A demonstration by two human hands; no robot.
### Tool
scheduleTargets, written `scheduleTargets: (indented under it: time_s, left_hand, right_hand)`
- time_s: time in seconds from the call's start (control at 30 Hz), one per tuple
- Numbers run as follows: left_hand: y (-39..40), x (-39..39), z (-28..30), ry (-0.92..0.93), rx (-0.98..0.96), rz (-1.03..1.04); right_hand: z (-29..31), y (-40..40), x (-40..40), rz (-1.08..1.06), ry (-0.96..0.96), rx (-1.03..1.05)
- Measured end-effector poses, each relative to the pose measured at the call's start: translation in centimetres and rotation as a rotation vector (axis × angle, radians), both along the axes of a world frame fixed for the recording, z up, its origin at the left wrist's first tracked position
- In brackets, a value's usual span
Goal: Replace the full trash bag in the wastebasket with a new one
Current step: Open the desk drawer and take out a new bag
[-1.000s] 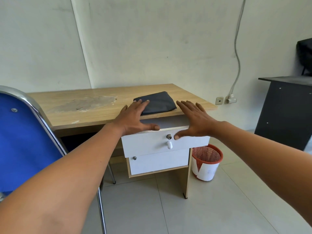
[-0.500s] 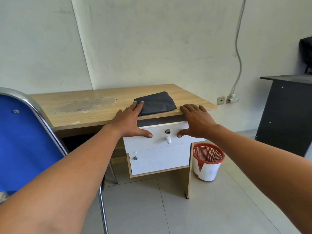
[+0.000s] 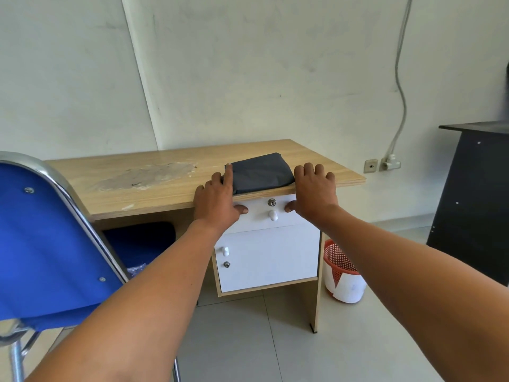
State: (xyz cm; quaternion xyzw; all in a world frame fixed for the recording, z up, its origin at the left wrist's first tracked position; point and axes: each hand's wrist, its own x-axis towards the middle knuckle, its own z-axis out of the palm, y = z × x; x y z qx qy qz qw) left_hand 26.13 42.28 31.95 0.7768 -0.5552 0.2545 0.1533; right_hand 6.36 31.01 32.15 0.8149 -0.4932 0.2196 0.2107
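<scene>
Dark grey folded bag (image 3: 261, 172), red mesh wastebasket (image 3: 339, 260) (white-wrapped), blue chair (image 3: 41, 238).

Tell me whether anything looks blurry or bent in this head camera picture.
Head view: daylight is even and the desk and both hands are sharp; the dark thing at the right edge is smeared; the wide lens bows the wall seam and the chair.
</scene>
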Motion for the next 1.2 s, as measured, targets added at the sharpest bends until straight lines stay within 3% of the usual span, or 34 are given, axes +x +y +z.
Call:
scheduleTargets:
  time_s: [0.23,0.53,0.77,0.97,1.03,1.2]
  left_hand:
    - [-1.0,0.0,-0.8,-0.117,-0.032,0.109]
    - [-1.6,-0.4,-1.2,-0.115,-0.086,0.178]
    - [-1.5,-0.3,-1.2,-0.111,-0.077,0.152]
    - [-0.8,0.3,-0.1,0.031,-0.067,0.029]
    - [-0.5,0.5,0.2,0.109,-0.091,-0.003]
    - [-0.5,1.3,0.1,0.095,-0.095,-0.121]
  right_hand:
    - [-1.0,-1.5,0.4,-0.002,-0.067,-0.108]
    - [-1.8,-2.9,0.6,0.021,-0.111,-0.291]
    - [-0.7,-2.5,-0.6,0.089,0.0,-0.087]
    - [0.1,-1.8,-2.3,0.314,-0.18,0.045]
    - [0.5,-1.6,-2.1,0.385,-0.119,0.09]
    - [0.6,-1.0,-1.0,0.496,0.009,0.109]
